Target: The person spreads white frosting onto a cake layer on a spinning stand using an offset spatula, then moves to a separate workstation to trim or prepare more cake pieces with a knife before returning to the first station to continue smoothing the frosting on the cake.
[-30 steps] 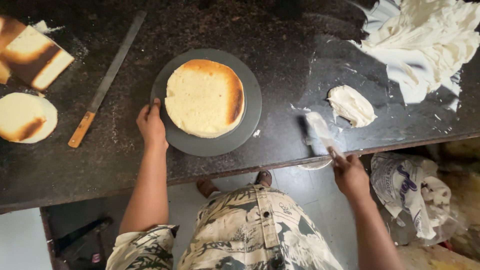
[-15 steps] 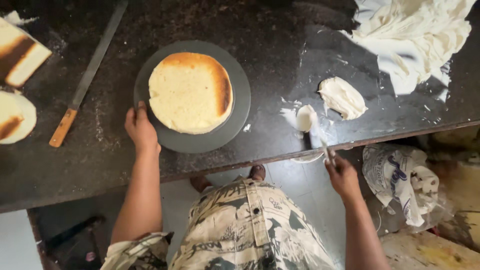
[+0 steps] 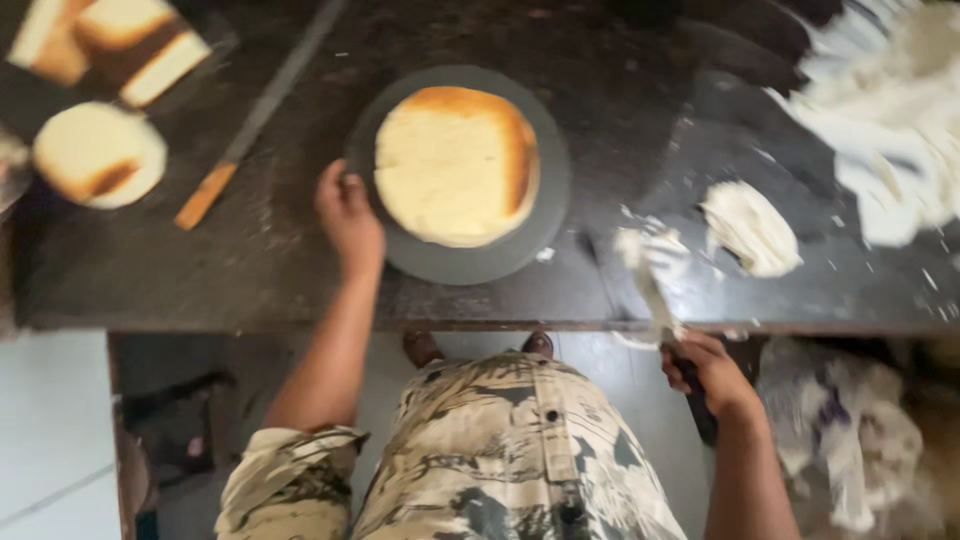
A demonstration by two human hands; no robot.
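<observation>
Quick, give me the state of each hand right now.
Left hand: resting on the rim of the round grey turntable, holding nothing.
Right hand: closed on the handle of a cream-smeared spatula.

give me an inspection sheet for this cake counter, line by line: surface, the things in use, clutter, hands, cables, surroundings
Surface: dark stone counter, smeared and flecked with white cream on its right part.
Things in use: round sponge cake, browned along one edge, on a grey turntable; cream-coated spatula; blob of cream on the counter.
Clutter: long knife with a wooden handle; cake offcuts at the far left; a large white mass, blurred, at the far right.
Hands: left hand on the turntable rim; right hand grips the spatula handle.
Cables: nothing seen.
Surroundings: pale floor; crumpled plastic bag below the counter, right.
</observation>
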